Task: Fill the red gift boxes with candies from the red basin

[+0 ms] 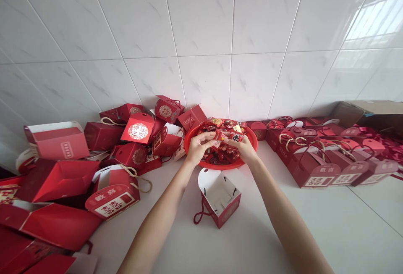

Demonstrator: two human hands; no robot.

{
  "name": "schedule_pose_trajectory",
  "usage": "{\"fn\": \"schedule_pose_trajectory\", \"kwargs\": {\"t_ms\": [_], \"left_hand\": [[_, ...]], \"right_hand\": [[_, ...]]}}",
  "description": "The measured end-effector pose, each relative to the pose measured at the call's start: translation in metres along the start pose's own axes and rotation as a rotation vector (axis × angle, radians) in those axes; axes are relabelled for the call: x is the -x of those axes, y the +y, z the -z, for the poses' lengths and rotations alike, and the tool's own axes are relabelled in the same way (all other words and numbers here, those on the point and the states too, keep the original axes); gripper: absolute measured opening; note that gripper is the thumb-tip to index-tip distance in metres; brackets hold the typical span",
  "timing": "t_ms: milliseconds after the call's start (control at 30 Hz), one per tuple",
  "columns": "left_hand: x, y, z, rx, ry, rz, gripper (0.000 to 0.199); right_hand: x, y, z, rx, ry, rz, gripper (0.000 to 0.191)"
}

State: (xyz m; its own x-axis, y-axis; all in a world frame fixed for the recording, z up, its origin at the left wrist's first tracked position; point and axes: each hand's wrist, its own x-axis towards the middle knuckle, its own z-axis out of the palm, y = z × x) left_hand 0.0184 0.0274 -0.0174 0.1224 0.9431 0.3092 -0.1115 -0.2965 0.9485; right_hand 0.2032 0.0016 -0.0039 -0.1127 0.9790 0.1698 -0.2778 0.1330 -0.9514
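A red plastic basin (191,150) filled with wrapped sweets (217,156) stands against the wall. Over it, my left hand (199,145) is closed, thumb and fingers pinching a small red candy packet (221,137). My right hand (246,147) grips another red packet (236,137) printed with a dark character. The two packets are side by side, close together. Just in front of the basin, between my forearms, an open red gift box (229,209) with a white inside and a red cord handle shows nothing in it.
Open red boxes (115,202) lie piled at the left. At the right, closed gift boxes (317,171) with cord handles stand in rows. Behind them sit a cardboard carton (371,108) and dark pink ribbon-like material (392,146). A tiled wall (204,85) borders the white surface.
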Motion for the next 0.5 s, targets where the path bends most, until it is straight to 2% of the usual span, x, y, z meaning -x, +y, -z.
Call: {"fn": "schedule_pose_trajectory", "kwargs": {"t_ms": [200,367,500], "left_hand": [[-0.0005,0.0029,-0.0017,-0.021,-0.023,0.03,0.051],[0.0015,0.0058,-0.0041,-0.071,-0.039,0.013,0.043],[0.0016,0.0059,-0.0036,-0.109,-0.022,-0.028,0.036]], "right_hand": [[-0.0004,0.0011,0.0009,-0.067,0.042,0.037,0.045],[-0.0013,0.003,0.0003,-0.069,0.065,0.057,0.046],[-0.0026,0.0063,-0.0013,-0.036,0.132,0.089,0.044]]}}
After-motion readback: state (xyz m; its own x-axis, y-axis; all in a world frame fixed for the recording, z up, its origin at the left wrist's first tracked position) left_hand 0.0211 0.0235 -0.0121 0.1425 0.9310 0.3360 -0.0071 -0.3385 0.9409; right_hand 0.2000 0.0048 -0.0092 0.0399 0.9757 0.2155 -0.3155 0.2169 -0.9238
